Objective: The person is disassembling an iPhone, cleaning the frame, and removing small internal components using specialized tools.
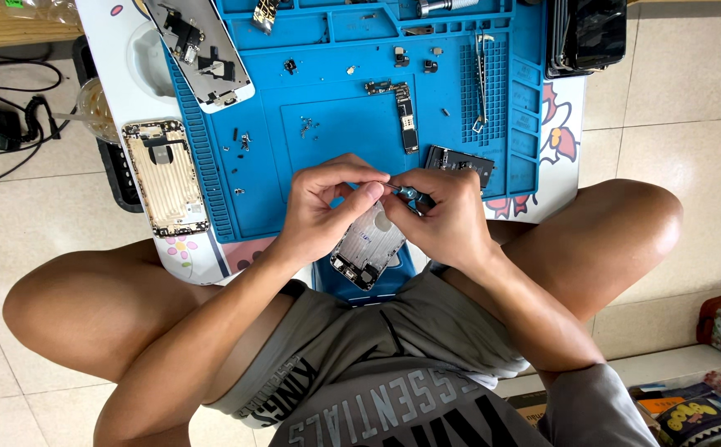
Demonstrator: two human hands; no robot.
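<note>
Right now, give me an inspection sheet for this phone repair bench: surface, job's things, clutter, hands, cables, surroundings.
Surface: blue repair mat on a small white table with flower prints.
Job's things: silver phone rear housing at the mat's near edge, under both hands; small blue-grey part pinched between the fingertips.
Clutter: gold phone housing at the table's left edge, opened phone frame, logic board, tweezers, loose screws, black component.
Hands: left hand and right hand meet over the silver housing, both gripping the small part.
Cables: black cables on the floor, left.
Surroundings: tiled floor; packaged items lower right.
</note>
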